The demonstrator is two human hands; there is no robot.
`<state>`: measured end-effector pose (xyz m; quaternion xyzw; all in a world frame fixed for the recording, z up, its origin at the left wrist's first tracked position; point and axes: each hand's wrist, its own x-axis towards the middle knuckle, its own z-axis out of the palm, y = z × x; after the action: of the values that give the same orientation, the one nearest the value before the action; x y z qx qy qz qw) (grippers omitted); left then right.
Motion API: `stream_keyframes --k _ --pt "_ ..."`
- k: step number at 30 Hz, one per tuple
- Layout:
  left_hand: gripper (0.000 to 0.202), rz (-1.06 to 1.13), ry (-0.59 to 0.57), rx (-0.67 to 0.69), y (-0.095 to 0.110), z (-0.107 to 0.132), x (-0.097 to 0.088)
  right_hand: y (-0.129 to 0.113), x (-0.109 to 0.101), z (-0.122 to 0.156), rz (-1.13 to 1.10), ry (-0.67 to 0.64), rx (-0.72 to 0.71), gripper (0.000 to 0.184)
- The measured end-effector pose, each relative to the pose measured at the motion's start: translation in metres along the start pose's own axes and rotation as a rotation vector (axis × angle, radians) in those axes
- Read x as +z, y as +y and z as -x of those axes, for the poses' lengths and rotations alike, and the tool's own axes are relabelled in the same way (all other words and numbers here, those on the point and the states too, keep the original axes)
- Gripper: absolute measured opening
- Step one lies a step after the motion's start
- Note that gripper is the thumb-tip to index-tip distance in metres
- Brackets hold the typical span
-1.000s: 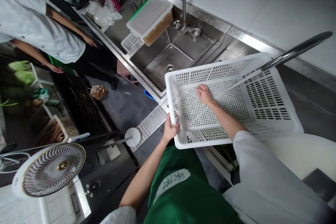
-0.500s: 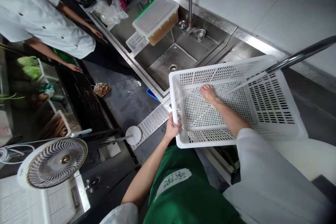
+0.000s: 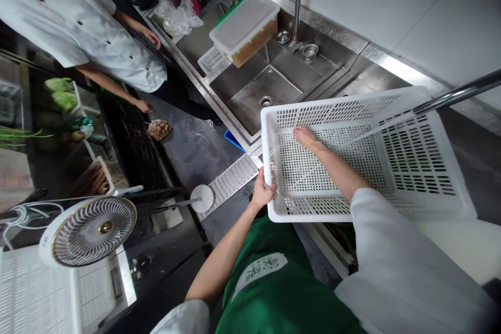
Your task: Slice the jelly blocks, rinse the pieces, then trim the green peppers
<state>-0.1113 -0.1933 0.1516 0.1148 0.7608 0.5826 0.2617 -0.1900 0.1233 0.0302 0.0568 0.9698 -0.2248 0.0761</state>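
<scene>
A large white plastic basket with slotted walls and a perforated bottom is tilted in front of me, at the near right of the sink. My left hand is closed around its left rim. Inside the basket, my right hand rests against the bottom near the far left corner, fingers lying on the surface and holding nothing I can see. A metal faucet spout reaches in from the right. From its end a thin pale stream, apparently water, runs into the basket towards my right hand.
A steel sink lies beyond the basket, with a lidded container across its divider. At left stand a co-worker and a round fan. A bag of brown pieces is near the co-worker's hand.
My right hand has slid slightly left along the basket's bottom. My left hand keeps its hold on the rim. The co-worker has moved a little nearer, and the view has shifted slightly.
</scene>
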Motion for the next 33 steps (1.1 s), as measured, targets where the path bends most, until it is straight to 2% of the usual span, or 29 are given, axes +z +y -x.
stream_keyframes --k 3,6,8,12,15,28,30,33 --pt "0.067 -0.001 -0.014 -0.005 0.002 0.001 0.0 -0.002 -0.008 0.002 0.049 -0.011 0.007 0.04" --pt "0.067 0.014 -0.006 0.001 0.005 0.001 0.001 -0.015 -0.011 0.008 0.077 -0.001 0.026 0.043" --pt "0.065 0.017 0.001 0.005 0.008 0.001 0.002 -0.03 -0.005 0.014 0.079 -0.011 0.015 0.04" --pt "0.063 0.011 0.024 0.011 0.011 0.0 0.003 -0.066 0.015 0.024 0.041 -0.077 -0.097 0.033" --pt "0.063 0.015 0.026 0.019 0.011 0.0 0.003 -0.082 0.025 0.025 0.022 -0.094 -0.126 0.032" --pt "0.056 0.012 0.025 0.004 0.004 -0.004 0.002 -0.093 0.021 0.019 0.004 -0.1 -0.127 0.034" --pt "0.056 0.031 0.016 0.002 0.003 -0.004 0.002 -0.09 0.016 0.026 -0.022 -0.09 -0.104 0.032" --pt "0.058 0.033 0.026 0.023 0.004 -0.004 0.002 -0.077 0.01 0.052 -0.058 -0.102 -0.077 0.033"
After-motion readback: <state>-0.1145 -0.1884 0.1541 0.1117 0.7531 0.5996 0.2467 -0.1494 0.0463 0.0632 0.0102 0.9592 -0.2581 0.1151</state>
